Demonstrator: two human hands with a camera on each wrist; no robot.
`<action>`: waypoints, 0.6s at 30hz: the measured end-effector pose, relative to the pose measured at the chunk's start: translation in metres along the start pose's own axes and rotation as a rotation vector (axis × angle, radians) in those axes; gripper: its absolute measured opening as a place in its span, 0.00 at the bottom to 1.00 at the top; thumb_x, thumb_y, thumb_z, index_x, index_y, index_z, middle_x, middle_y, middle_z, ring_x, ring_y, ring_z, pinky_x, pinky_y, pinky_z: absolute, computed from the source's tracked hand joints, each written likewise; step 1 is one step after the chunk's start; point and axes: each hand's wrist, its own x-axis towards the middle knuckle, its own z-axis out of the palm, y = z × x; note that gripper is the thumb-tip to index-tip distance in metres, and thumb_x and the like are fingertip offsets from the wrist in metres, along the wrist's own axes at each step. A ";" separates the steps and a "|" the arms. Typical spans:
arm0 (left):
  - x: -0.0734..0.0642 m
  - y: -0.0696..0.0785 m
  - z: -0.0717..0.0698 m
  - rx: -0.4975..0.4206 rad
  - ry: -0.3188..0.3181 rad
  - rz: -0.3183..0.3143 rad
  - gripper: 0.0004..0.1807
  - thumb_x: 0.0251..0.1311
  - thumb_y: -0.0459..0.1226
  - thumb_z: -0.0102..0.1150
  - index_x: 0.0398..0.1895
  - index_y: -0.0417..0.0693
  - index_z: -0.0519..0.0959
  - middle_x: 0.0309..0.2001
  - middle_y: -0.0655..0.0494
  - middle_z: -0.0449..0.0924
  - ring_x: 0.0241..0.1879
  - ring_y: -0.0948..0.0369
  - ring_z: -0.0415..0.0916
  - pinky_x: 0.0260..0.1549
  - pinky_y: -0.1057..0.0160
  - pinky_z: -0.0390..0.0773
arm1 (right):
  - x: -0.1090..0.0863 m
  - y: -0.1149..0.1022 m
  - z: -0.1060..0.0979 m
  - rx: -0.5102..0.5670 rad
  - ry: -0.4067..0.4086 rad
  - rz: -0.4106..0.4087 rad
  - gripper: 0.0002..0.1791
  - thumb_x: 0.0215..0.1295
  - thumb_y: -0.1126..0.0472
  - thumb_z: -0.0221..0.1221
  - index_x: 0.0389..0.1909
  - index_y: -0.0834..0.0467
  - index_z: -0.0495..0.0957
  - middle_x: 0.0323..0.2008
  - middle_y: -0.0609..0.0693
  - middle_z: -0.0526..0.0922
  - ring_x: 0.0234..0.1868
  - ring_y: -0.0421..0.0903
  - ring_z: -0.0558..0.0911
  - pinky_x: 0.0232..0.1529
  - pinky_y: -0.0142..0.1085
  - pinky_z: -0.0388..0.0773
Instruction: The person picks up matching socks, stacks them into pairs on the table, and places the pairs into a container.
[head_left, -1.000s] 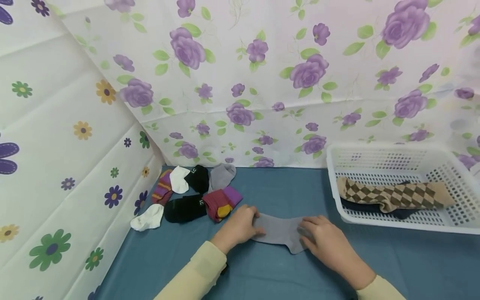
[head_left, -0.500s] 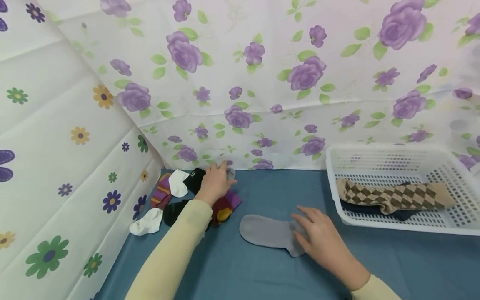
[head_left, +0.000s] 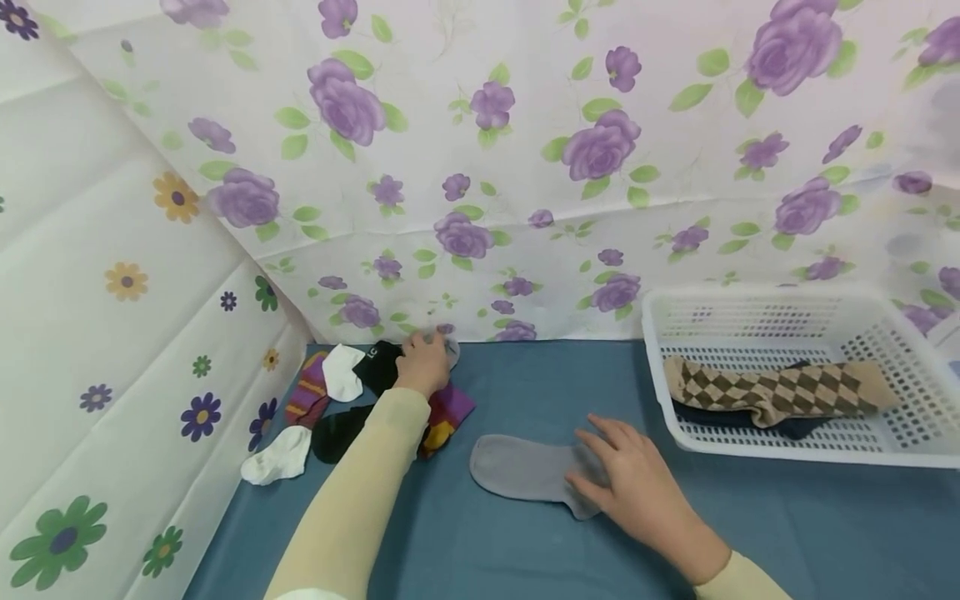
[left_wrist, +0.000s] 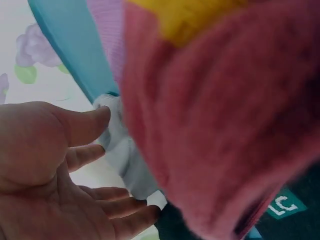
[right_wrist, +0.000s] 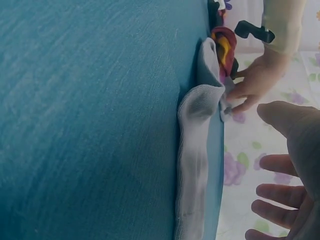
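A flat grey sock [head_left: 517,468] lies on the blue cloth in front of me. Over its right end hovers my right hand [head_left: 637,483], fingers spread and holding nothing. My left hand [head_left: 423,362] is at the back left, over the sock pile. In the left wrist view its thumb and fingers [left_wrist: 87,125] are loosely bent, with the thumb tip overlapping a second grey sock [left_wrist: 135,170]. A maroon sock [left_wrist: 215,120] with yellow and purple parts fills much of that view, close below the hand.
Around the left hand lie black socks [head_left: 378,367], white socks [head_left: 277,457] and a striped maroon-purple sock [head_left: 307,392]. At right stands a white plastic basket [head_left: 795,454] holding a checkered sock [head_left: 787,396] over a dark one. Floral sheets [head_left: 540,167] rise behind and at left.
My left hand has left the grey sock in front and moved up and left to the second grey sock in the pile. My right hand has lifted off its sock and spread its fingers.
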 end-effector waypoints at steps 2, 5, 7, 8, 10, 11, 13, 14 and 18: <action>-0.001 -0.002 0.000 0.031 -0.006 -0.006 0.35 0.63 0.39 0.51 0.72 0.52 0.51 0.64 0.32 0.54 0.61 0.37 0.59 0.56 0.40 0.65 | -0.001 -0.001 0.000 -0.001 -0.010 0.005 0.33 0.51 0.34 0.61 0.56 0.47 0.76 0.61 0.51 0.71 0.61 0.53 0.71 0.53 0.54 0.70; -0.001 -0.004 0.000 0.047 -0.001 0.006 0.33 0.64 0.38 0.50 0.71 0.54 0.53 0.61 0.32 0.58 0.56 0.38 0.64 0.51 0.41 0.69 | -0.001 -0.001 0.001 -0.011 -0.015 0.011 0.33 0.52 0.33 0.60 0.56 0.47 0.76 0.61 0.50 0.72 0.61 0.52 0.71 0.53 0.54 0.71; -0.001 -0.005 0.000 0.050 -0.001 0.018 0.32 0.64 0.38 0.50 0.71 0.54 0.53 0.61 0.32 0.59 0.55 0.38 0.65 0.49 0.41 0.71 | -0.001 0.000 0.001 -0.016 -0.018 0.014 0.33 0.52 0.33 0.60 0.55 0.46 0.76 0.61 0.50 0.72 0.61 0.51 0.71 0.53 0.53 0.71; -0.001 -0.005 0.000 0.048 -0.003 0.022 0.32 0.64 0.38 0.50 0.70 0.55 0.54 0.61 0.32 0.59 0.55 0.38 0.65 0.48 0.41 0.72 | -0.002 0.000 0.001 -0.015 -0.020 0.015 0.33 0.52 0.33 0.60 0.55 0.47 0.76 0.61 0.50 0.72 0.61 0.51 0.71 0.53 0.53 0.71; 0.000 -0.005 0.001 0.057 -0.010 0.028 0.30 0.64 0.37 0.50 0.69 0.54 0.56 0.60 0.33 0.60 0.55 0.38 0.65 0.47 0.42 0.73 | -0.002 0.000 0.001 -0.011 -0.022 0.015 0.32 0.52 0.33 0.60 0.55 0.47 0.77 0.61 0.50 0.72 0.61 0.52 0.71 0.52 0.52 0.71; 0.001 -0.005 0.001 0.064 -0.014 0.034 0.29 0.64 0.37 0.50 0.68 0.54 0.57 0.60 0.33 0.61 0.55 0.37 0.65 0.47 0.42 0.73 | -0.002 0.000 0.001 -0.008 -0.023 0.015 0.32 0.52 0.34 0.60 0.54 0.47 0.77 0.61 0.50 0.72 0.60 0.52 0.71 0.52 0.52 0.72; 0.002 -0.005 0.001 0.086 -0.015 0.049 0.25 0.65 0.37 0.49 0.65 0.53 0.61 0.58 0.33 0.64 0.54 0.37 0.67 0.46 0.41 0.74 | -0.002 0.000 0.001 -0.005 -0.019 0.014 0.31 0.53 0.34 0.60 0.54 0.47 0.77 0.61 0.50 0.72 0.60 0.52 0.72 0.51 0.52 0.72; 0.003 -0.005 0.001 0.098 -0.014 0.060 0.24 0.65 0.37 0.49 0.64 0.53 0.63 0.57 0.34 0.66 0.54 0.37 0.67 0.46 0.41 0.74 | -0.002 0.001 0.001 -0.005 -0.016 0.014 0.30 0.53 0.35 0.60 0.53 0.47 0.78 0.61 0.50 0.73 0.60 0.52 0.72 0.51 0.52 0.72; 0.006 -0.009 0.000 0.154 0.012 0.154 0.12 0.62 0.38 0.53 0.49 0.49 0.74 0.46 0.44 0.77 0.46 0.46 0.75 0.40 0.46 0.78 | -0.002 0.001 0.001 -0.004 -0.003 0.019 0.28 0.54 0.36 0.61 0.52 0.47 0.78 0.60 0.50 0.73 0.59 0.52 0.73 0.51 0.52 0.73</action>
